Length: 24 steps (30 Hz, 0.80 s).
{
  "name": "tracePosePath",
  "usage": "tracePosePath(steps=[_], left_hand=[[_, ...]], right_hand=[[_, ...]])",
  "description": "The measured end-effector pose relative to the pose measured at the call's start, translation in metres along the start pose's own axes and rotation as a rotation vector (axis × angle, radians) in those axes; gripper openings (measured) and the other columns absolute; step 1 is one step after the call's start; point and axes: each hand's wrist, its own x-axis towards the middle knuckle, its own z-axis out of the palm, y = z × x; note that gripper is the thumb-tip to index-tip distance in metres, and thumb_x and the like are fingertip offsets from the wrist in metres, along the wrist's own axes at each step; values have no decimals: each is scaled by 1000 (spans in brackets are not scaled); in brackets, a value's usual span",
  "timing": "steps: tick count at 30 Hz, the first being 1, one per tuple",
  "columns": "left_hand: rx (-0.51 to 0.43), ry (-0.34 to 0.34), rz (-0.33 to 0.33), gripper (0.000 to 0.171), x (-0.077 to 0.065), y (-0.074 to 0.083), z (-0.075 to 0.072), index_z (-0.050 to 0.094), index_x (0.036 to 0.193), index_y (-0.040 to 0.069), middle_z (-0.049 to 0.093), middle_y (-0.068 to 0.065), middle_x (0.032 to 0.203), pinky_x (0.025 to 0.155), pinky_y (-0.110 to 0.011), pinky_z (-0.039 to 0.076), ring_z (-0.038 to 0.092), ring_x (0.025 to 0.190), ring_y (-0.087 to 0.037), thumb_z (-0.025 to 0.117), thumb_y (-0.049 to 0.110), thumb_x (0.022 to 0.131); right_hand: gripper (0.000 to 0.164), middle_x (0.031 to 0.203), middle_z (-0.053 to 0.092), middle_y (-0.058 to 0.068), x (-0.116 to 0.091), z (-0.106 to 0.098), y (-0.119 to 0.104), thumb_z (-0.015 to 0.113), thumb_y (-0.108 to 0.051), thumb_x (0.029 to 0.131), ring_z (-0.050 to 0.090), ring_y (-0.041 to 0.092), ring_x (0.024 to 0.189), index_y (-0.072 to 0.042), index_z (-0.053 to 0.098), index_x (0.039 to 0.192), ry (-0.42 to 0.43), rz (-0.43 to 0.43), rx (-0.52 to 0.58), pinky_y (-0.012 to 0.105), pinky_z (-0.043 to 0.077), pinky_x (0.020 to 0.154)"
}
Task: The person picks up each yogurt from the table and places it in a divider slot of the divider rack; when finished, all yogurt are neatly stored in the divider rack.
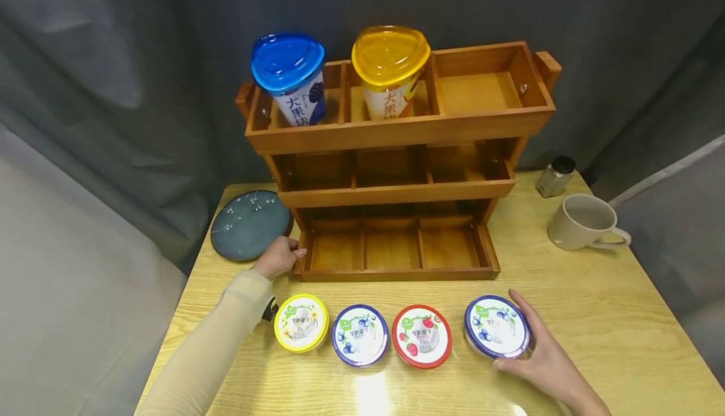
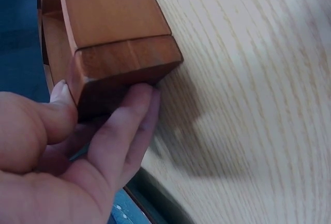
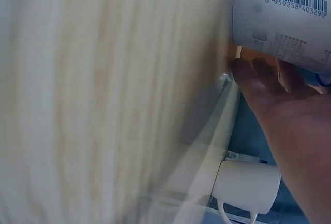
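My left hand [image 1: 279,257] holds the lower left corner of a three-tier wooden shelf [image 1: 396,275]. In the left wrist view its thumb and fingers [image 2: 121,131] lie about the end of the wooden tray [image 2: 129,58]. On the right, my right hand [image 1: 538,353] grips a round blue-rimmed cup [image 1: 498,326] with blueberries on its lid, thumb at the near edge and fingers along the right side. A barcode shows on the cup's wall [image 3: 279,22] in the right wrist view. Left of it stand a red-rimmed cup [image 1: 421,337], another blue-rimmed cup [image 1: 360,335] and a yellow-rimmed cup [image 1: 301,323].
On the shelf's top tier stand a blue-lidded cup [image 1: 291,79] and a yellow-lidded cup [image 1: 391,70]. A dark blue plate [image 1: 249,227] lies left of the shelf. To its right are a beige mug [image 1: 583,222] and a small black-capped jar [image 1: 555,177].
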Motion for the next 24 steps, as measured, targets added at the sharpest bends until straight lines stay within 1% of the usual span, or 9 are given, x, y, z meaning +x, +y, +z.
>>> tracePosePath(steps=[1,2,4,7,10,14,17,20,24], left_hand=[[-4,-1,0,30,0,0,0,60,75,1,38,-1,57,48,-27,31,35,50,-14,59,15,101],[-8,-3,-2,29,0,1,0,61,76,2,38,-1,57,48,-27,31,35,50,-14,59,16,101],[-5,-6,-9,29,-1,1,0,61,76,2,37,-1,57,48,-27,31,34,50,-14,58,16,102],[7,-7,-14,29,-2,2,-1,61,77,2,37,-1,58,49,-27,31,35,51,-15,57,17,102],[13,-5,-10,28,-3,2,-1,63,81,0,37,-2,58,50,-28,32,36,52,-16,57,17,103],[16,3,-7,26,-4,0,0,65,84,-1,38,-1,58,51,-28,34,38,53,-16,57,17,103],[17,16,-3,28,-3,-2,1,64,81,0,38,-1,58,50,-28,33,37,52,-16,57,16,102],[13,23,1,29,-3,-2,1,63,78,-1,37,-1,57,49,-28,31,36,51,-16,58,16,102],[11,14,2,27,-3,0,0,64,81,-1,38,-1,58,50,-28,32,37,52,-16,58,16,102]], right_hand=[[124,157,19,27,0,0,-1,92,-10,67,17,52,139,-34,11,159,-2,16,-1,62,11,111],[122,158,19,25,-1,1,-1,92,-12,68,18,52,139,-34,13,158,-2,25,-7,61,12,112],[119,157,24,23,-1,2,0,92,-15,67,23,50,138,-33,17,158,3,17,-37,40,19,116],[117,153,32,20,-1,3,0,93,-20,67,32,46,134,-32,20,157,22,-9,-114,8,24,99],[116,151,36,20,-1,5,2,94,-24,65,38,45,130,-28,23,157,43,-39,-168,3,25,91],[116,149,38,21,-1,7,0,94,-30,65,42,44,128,-20,24,156,59,-26,-209,13,37,94],[117,149,37,24,0,8,-4,94,-35,65,40,49,131,-16,23,156,70,21,-224,43,40,104],[118,148,37,27,0,8,-9,93,-40,64,36,53,132,-13,23,155,92,64,-240,70,30,99],[120,144,41,29,-2,5,-11,93,-43,63,37,53,130,-10,25,155,136,78,-278,70,31,98]])
